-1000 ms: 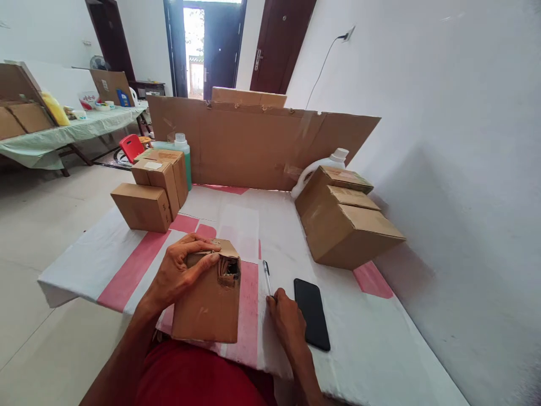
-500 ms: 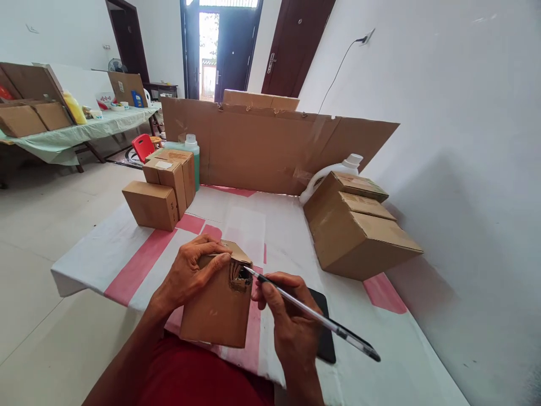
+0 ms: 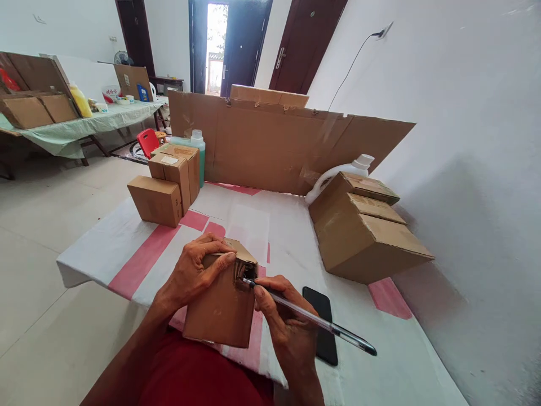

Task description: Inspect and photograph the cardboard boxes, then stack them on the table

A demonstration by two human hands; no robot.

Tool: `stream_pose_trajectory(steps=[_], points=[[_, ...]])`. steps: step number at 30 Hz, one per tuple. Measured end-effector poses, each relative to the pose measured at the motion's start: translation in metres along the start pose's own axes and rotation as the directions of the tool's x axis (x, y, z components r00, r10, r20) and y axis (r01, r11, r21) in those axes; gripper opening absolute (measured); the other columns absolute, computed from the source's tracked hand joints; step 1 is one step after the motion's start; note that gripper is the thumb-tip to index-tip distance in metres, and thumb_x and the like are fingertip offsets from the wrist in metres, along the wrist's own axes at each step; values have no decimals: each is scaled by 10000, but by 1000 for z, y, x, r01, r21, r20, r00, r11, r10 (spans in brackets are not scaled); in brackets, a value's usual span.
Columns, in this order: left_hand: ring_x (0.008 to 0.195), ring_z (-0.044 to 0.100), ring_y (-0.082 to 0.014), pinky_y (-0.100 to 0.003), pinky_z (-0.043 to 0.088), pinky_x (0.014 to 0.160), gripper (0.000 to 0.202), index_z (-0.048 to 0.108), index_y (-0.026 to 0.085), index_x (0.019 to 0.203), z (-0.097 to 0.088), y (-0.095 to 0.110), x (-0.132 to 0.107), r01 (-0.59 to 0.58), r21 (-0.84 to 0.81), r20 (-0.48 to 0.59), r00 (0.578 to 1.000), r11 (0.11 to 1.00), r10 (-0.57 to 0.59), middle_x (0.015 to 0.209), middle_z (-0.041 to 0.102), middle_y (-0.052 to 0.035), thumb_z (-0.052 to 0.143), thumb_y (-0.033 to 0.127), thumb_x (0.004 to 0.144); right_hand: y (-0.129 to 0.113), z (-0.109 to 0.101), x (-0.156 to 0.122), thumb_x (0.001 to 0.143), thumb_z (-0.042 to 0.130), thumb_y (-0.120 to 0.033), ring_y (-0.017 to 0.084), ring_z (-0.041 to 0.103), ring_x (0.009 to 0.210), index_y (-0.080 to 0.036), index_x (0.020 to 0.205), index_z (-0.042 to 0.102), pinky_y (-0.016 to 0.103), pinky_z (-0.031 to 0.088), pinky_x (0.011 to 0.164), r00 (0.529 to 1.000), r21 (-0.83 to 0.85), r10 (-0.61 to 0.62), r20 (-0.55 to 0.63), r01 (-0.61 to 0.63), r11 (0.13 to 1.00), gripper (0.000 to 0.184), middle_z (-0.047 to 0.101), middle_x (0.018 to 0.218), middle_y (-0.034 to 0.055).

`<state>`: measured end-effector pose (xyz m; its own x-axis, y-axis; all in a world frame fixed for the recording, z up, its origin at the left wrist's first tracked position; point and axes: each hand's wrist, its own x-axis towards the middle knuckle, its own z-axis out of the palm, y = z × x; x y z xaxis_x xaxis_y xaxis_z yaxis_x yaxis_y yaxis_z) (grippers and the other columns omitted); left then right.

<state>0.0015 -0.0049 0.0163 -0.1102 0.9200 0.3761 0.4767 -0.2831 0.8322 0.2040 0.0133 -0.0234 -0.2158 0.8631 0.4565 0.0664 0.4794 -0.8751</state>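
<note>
My left hand (image 3: 192, 273) grips the top of a small cardboard box (image 3: 220, 307) that stands tilted at the near edge of the table. The box has a torn hole near its upper right corner. My right hand (image 3: 285, 321) holds a pen (image 3: 313, 320) and pushes its tip into that hole. A black phone (image 3: 323, 324) lies flat on the cloth just right of my right hand, partly hidden by it.
A white and pink cloth (image 3: 127, 254) covers the table. Small boxes (image 3: 167, 183) stand at the far left, larger stacked boxes (image 3: 366, 231) at the right. A cardboard sheet (image 3: 274, 144) stands across the back, with a green bottle (image 3: 196, 146) and a white jug (image 3: 338, 172) beside it. A wall runs along the right.
My right hand picked the pen up from the cloth beside the phone and brought its tip to the hole in the box. The left hand kept its grip.
</note>
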Motion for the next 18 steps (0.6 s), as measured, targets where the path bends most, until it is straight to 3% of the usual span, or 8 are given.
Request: stream_pose_trajectory(steps=[8, 14, 18], points=[[1032, 688, -202, -327, 528, 957, 171, 793, 233, 966, 4, 4, -3, -26, -3, 4, 1000, 1000, 26, 1043, 743, -50, 645, 317, 981, -4, -14, -5, 946, 683, -299, 126, 606, 592, -220, 893, 727, 222, 478, 515, 999, -31, 23, 36, -22, 999, 105, 665, 752, 2], [996, 691, -199, -326, 535, 922, 185, 798, 241, 988, 5, 6, -3, -22, 22, -5, 1000, 1000, 22, 1029, 737, -46, 638, 334, 986, -10, -25, -12, 935, 700, -356, 124, 579, 527, -224, 844, 714, 217, 473, 482, 994, -57, 85, -68, -89, 994, 160, 627, 661, -14], [1005, 691, -200, -328, 537, 917, 182, 801, 256, 1021, 6, 6, -4, -27, 24, 1, 1000, 999, 27, 1029, 731, -43, 639, 334, 989, 0, -46, -16, 937, 686, -447, 136, 570, 525, -220, 889, 680, 227, 445, 471, 947, -42, 174, -271, -192, 980, 233, 628, 648, -12]])
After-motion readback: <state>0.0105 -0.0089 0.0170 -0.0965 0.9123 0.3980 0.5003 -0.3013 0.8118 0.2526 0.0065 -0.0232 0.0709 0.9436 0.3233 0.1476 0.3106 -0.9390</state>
